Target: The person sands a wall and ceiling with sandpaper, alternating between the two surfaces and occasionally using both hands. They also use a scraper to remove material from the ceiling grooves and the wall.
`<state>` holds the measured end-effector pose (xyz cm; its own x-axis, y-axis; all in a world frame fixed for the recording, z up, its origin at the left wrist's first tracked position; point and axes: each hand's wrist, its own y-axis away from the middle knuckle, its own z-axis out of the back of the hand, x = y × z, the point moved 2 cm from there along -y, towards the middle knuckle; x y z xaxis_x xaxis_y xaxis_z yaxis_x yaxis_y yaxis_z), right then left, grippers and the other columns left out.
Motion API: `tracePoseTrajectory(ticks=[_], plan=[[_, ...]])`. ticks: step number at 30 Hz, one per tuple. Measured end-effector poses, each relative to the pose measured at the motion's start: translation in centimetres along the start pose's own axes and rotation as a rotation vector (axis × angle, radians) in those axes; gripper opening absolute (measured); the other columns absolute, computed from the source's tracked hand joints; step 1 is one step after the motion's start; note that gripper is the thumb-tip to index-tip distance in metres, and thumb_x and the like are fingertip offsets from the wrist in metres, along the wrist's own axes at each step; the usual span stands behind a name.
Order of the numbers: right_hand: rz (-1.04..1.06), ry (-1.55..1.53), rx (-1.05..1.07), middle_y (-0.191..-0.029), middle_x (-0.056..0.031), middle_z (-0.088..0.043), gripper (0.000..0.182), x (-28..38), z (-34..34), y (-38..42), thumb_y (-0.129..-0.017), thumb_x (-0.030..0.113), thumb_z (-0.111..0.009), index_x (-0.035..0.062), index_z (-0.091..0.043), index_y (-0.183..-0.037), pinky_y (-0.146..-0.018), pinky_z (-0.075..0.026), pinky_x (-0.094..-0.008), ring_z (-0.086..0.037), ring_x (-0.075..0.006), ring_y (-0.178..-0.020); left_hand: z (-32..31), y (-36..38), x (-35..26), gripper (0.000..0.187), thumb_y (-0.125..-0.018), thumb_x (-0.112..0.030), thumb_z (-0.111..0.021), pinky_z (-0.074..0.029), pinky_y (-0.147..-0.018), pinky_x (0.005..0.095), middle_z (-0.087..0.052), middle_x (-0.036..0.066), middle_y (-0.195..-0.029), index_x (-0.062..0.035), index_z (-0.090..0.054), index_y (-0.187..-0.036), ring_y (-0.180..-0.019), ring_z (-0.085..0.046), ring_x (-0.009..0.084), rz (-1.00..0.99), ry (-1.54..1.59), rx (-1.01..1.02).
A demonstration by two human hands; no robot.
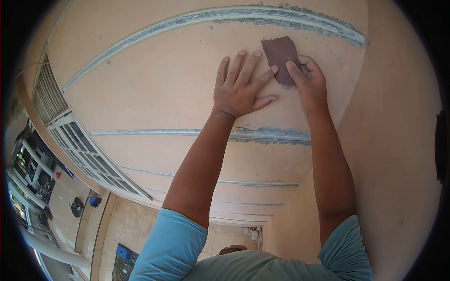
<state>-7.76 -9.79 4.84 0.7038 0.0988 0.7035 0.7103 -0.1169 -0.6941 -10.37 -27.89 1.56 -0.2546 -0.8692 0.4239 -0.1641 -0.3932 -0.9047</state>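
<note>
In the head view, pinching a dark brown sheet (280,52) with the right hand (312,85), laying the thumb over its near right part and curling the fingers at its right edge, partly out of sight; holding the sheet up at a peach wall (159,79), between a far white band (262,11) and a nearer white band (272,135), toward the right end of both; not showing whether touching the wall with all of the sheet or only part; spreading the left hand (236,91) palm toward the wall, just left of the sheet, pointing the fingers to the far side and reaching the thumb out to the right; setting the index fingertip at the left edge of the sheet, with how firmly being impossible to tell; stretching both arms out from light blue sleeves (173,239), and showing a grey-green shirt (258,268) between them at the near edge.

Showing grey patches (262,141) along both bands, mostly toward the right, and a thinner pale line (253,183) nearer by; meeting a plain side wall (398,164) at the right; showing a louvred panel (49,91) at the far left and, nearer, a white-framed window (91,150); showing at the near left a pale pillar (54,249), a black object (77,207) near a small blue object (95,201), both too small to name, and tiled floor (136,220).
</note>
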Motion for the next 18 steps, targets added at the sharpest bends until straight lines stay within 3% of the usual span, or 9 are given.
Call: tracePoseTrajectory(ticks=[4,6,7,9,10,12,13,16,18], plan=[[0.098,0.364,0.043,-0.091,-0.0084,-0.071,0.024,0.8,0.3,-0.1,-0.093,0.018,-0.073,-0.0004,-0.064,-0.105,-0.069,-0.056,-0.0332,-0.070,-0.0186,-0.084,0.1,0.2,-0.1,0.066,-0.087,-0.078,-0.053,-0.032,-0.115,0.0553,-0.050,0.008,-0.151,-0.0344,-0.065,-0.136,-0.140,-0.044,0.0311,0.020,0.014,0.015],[0.225,0.802,-0.121,-0.087,-0.0099,-0.071,0.021,3.7,0.1,0.7,-0.091,0.016,-0.074,0.0011,-0.065,-0.101,-0.071,-0.054,-0.0344,-0.070,-0.0231,-0.082,0.1,0.0,-0.2,0.068,-0.087,-0.077,-0.054,-0.031,-0.116,0.0565,-0.050,0.007,-0.152,-0.0319,-0.064,-0.137,-0.141,-0.044,0.0303,0.047,0.020,-0.007],[0.238,0.813,-0.110,-0.087,-0.0099,-0.071,0.021,3.8,0.3,0.4,-0.091,0.016,-0.074,0.0011,-0.065,-0.101,-0.071,-0.054,-0.0344,-0.070,-0.0231,-0.082,0.2,0.0,-0.1,0.070,-0.087,-0.076,-0.055,-0.029,-0.117,0.0579,-0.050,0.007,-0.152,-0.0284,-0.063,-0.137,-0.142,-0.044,0.0304,0.106,0.004,0.041],[0.651,0.817,-0.363,-0.095,-0.0124,-0.074,0.016,4.3,1.9,0.2,-0.093,0.011,-0.069,0.0026,-0.066,-0.107,-0.078,-0.057,-0.0357,-0.072,-0.0279,-0.088,0.3,-0.1,0.1,0.072,-0.087,-0.074,-0.057,-0.028,-0.117,0.0593,-0.049,0.007,-0.153,-0.0249,-0.063,-0.138,-0.143,-0.043,0.0304,0.176,-0.014,0.086],[0.655,0.821,-0.359,-0.095,-0.0124,-0.074,0.016,4.2,2.4,-0.3,-0.093,0.011,-0.069,0.0026,-0.066,-0.107,-0.078,-0.057,-0.0357,-0.072,-0.0279,-0.088,0.3,-0.3,0.0,0.071,-0.087,-0.072,-0.059,-0.026,-0.118,0.0602,-0.049,0.007,-0.153,-0.0226,-0.062,-0.139,-0.143,-0.043,0.0302,0.185,-0.006,0.095],[0.924,0.934,-0.473,-0.109,-0.0160,-0.073,0.023,4.2,3.1,-1.4,-0.094,0.003,-0.062,0.0045,-0.066,-0.117,-0.090,-0.057,-0.0385,-0.072,-0.0310,-0.104,0.3,-0.3,0.0,0.071,-0.087,-0.069,-0.060,-0.025,-0.118,0.0611,-0.050,0.007,-0.153,-0.0203,-0.062,-0.139,-0.144,-0.042,0.0301,0.190,0.012,0.103],[0.925,0.942,-0.478,-0.109,-0.0160,-0.073,0.023,3.8,3.4,-1.8,-0.094,0.003,-0.062,0.0045,-0.066,-0.117,-0.090,-0.057,-0.0385,-0.072,-0.0310,-0.104,0.3,-0.3,0.0,0.068,-0.088,-0.066,-0.061,-0.026,-0.118,0.0611,-0.050,0.008,-0.153,-0.0207,-0.062,-0.139,-0.143,-0.043,0.0298,0.190,0.012,0.094],[0.878,1.112,-0.380,-0.131,-0.0188,-0.066,0.038,1.9,3.0,-2.6,-0.092,-0.003,-0.056,0.0037,-0.062,-0.129,-0.102,-0.053,-0.0419,-0.061,-0.0375,-0.126,0.2,-0.2,0.0,0.064,-0.088,-0.059,-0.063,-0.027,-0.117,0.0610,-0.051,0.008,-0.152,-0.0211,-0.062,-0.139,-0.142,-0.045,0.0297,0.187,0.015,0.077],[0.926,1.296,-0.244,-0.144,-0.0203,-0.056,0.046,0.2,0.8,-2.0,-0.091,-0.003,-0.054,0.0025,-0.057,-0.137,-0.110,-0.045,-0.0498,-0.048,-0.0450,-0.137,0.1,-0.2,0.2,0.062,-0.088,-0.056,-0.063,-0.028,-0.117,0.0611,-0.052,0.008,-0.152,-0.0211,-0.062,-0.140,-0.142,-0.046,0.0298,0.195,0.012,0.075]])
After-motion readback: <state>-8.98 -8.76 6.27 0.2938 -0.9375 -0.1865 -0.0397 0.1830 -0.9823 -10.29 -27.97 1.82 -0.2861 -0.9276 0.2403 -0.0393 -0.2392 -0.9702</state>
